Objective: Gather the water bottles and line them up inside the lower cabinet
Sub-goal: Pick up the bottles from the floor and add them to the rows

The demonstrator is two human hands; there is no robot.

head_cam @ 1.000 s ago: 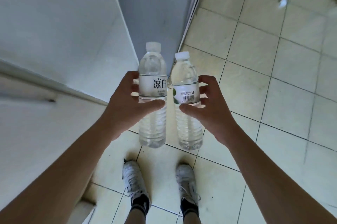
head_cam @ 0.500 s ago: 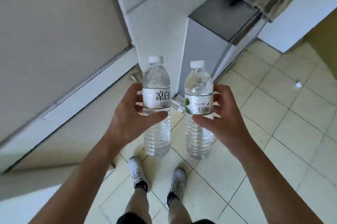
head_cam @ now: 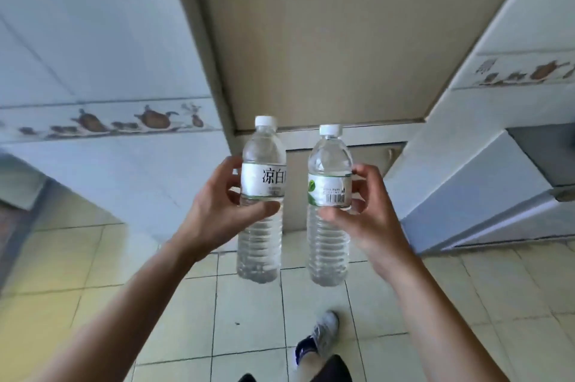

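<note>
Two clear water bottles with white caps are held upright in front of me. My left hand [head_cam: 222, 206] grips the left bottle [head_cam: 260, 244] around its white label with black characters. My right hand [head_cam: 362, 213] grips the right bottle [head_cam: 328, 244] around its label with a green leaf and a barcode. The bottles stand side by side with a small gap between them. Straight ahead, behind the bottles, a beige lower cabinet door [head_cam: 300, 182] sits below a tall beige panel [head_cam: 342, 39]; it looks closed.
White tiled walls with a brown animal border [head_cam: 109, 123] flank the left and right. A white-grey appliance [head_cam: 485, 195] stands at the right. Pale floor tiles [head_cam: 249, 319] lie below, with my shoe [head_cam: 323, 335] on them.
The view has swung round and lifted from the floor and grey unit to face the beige cabinet front. Both hands keep the same hold on the bottles.
</note>
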